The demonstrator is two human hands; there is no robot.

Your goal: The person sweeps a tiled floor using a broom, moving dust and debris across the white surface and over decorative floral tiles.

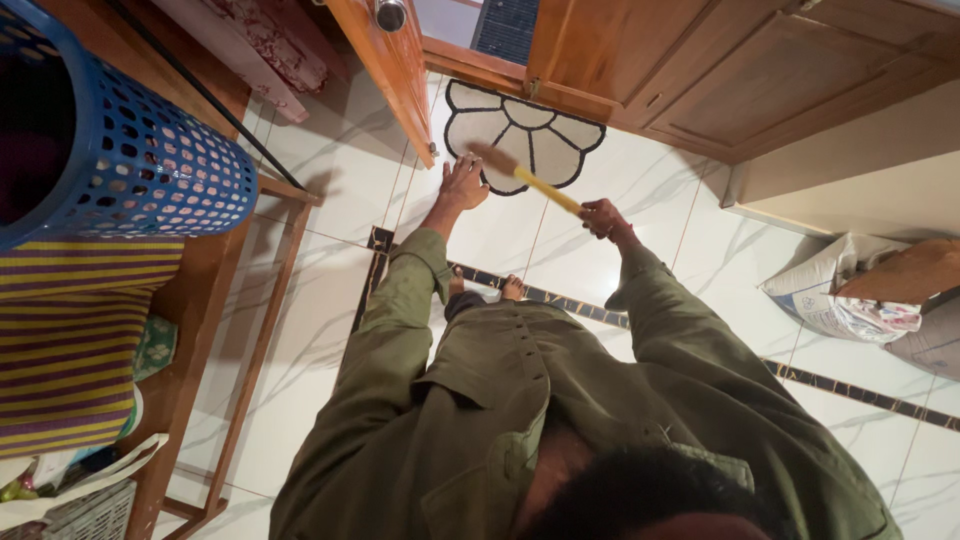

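A small broom (530, 178) with a yellow handle and brown bristles is gripped in my right hand (602, 217). Its bristle end rests on a white flower-shaped doormat (545, 140) with black outlines, lying on the tiled floor by the doorway. My left hand (464, 185) reaches down beside the mat's left edge, fingers spread, touching or nearly touching the mat next to the bristles. Both arms wear olive green sleeves. My bare feet (512, 288) show on the tiles below the hands.
An open wooden door (392, 62) stands left of the mat. A blue perforated laundry basket (150, 150) sits on a wooden rack (255, 330) at left, over striped cloth. A white sack (840, 295) lies at right by wooden cabinets (740, 70).
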